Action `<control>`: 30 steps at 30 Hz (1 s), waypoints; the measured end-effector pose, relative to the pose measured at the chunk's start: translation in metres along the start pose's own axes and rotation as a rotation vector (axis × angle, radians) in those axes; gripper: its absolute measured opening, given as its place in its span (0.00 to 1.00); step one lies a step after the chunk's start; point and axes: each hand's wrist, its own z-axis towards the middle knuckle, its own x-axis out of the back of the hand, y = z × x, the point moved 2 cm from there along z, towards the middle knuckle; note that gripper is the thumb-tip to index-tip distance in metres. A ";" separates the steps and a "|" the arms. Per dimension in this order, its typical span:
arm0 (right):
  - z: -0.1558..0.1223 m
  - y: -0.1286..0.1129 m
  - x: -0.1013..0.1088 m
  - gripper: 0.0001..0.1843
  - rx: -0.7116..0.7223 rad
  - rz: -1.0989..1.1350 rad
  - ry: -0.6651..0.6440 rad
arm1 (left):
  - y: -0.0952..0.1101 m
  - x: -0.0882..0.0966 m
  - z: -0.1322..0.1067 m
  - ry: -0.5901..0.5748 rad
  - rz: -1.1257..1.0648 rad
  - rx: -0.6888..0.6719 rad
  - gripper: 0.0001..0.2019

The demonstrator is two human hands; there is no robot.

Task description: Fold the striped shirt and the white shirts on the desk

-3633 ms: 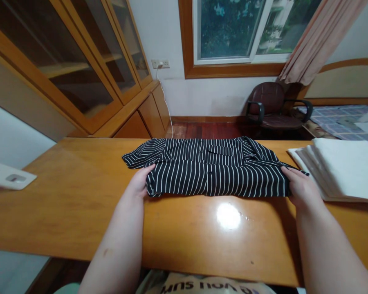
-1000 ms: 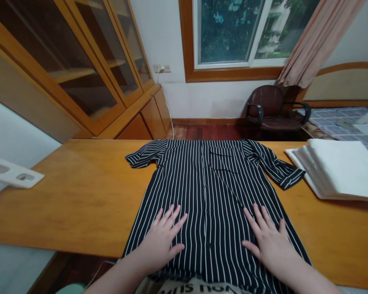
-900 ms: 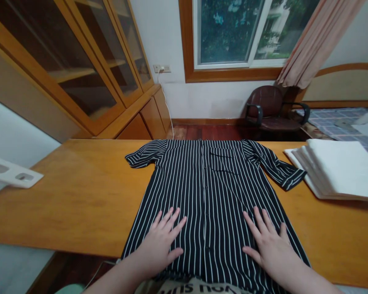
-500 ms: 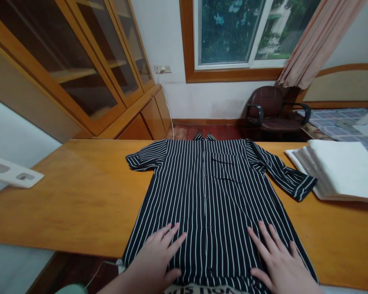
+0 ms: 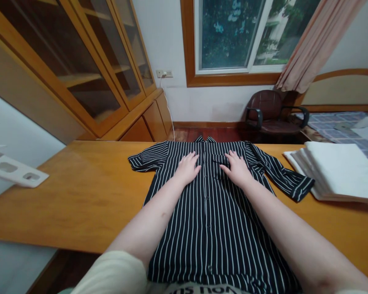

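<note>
A black shirt with white stripes is spread front up on a wooden table, its buttoned placket run from twelve o'clock down to six. The collar is set at twelve, at the table's far edge; the hem is bunched at six, against the wearer's printed top. One short sleeve is laid out toward ten o'clock, the other toward two. The left hand is placed on the chest just left of twelve, opened flat, thumb set apart. The right hand is opened likewise toward one o'clock, laid partly over the chest pocket; how firmly either is pressed cannot be told. At two o'clock, beside the sleeve's cuff, folded white cloths are stacked. At ten, a white slotted object is cut off by the view's edge. Beyond the table, a glass-fronted cabinet is seen at eleven, a window at twelve and a maroon armchair at one.
</note>
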 end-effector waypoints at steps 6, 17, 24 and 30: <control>-0.001 0.026 -0.051 0.40 -0.036 -0.108 -0.009 | -0.015 -0.049 -0.001 0.029 0.065 0.150 0.33; -0.011 0.031 -0.051 0.43 -0.085 -0.205 -0.159 | -0.022 -0.053 -0.012 -0.128 0.087 0.187 0.34; -0.021 0.028 -0.049 0.44 -0.099 -0.206 -0.189 | -0.016 -0.052 -0.026 -0.137 0.073 0.215 0.34; -0.026 0.023 -0.049 0.43 -0.103 -0.191 -0.187 | -0.016 -0.049 -0.035 -0.139 0.076 0.237 0.34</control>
